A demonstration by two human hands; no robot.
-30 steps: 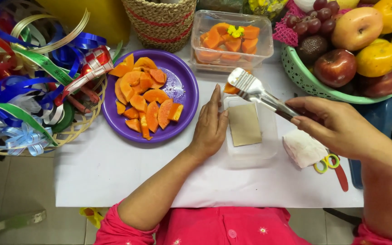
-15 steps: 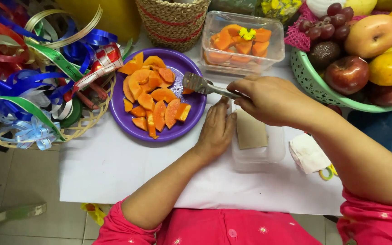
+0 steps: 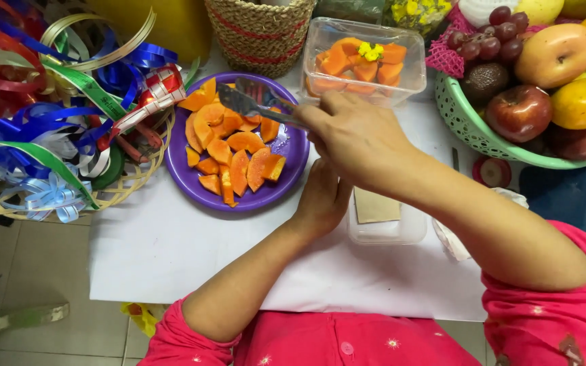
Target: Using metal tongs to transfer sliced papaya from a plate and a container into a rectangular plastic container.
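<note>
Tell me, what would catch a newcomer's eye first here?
The purple plate of orange papaya slices at centre, where the right hand reaches in with metal tongs. At left a tangle of bright ribbons fills a woven basket; at upper right a green basket holds apples and oranges.

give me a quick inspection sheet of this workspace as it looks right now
surface: white table, mostly bare near the front edge
job's things: metal tongs over purple plate of papaya slices; clear container with more papaya behind
clutter: ribbon basket left, woven basket, green fruit basket right, container lid
hands: right hand grips tongs; left hand rests flat on table
cables: nothing seen
surroundings: tiled floor
</note>
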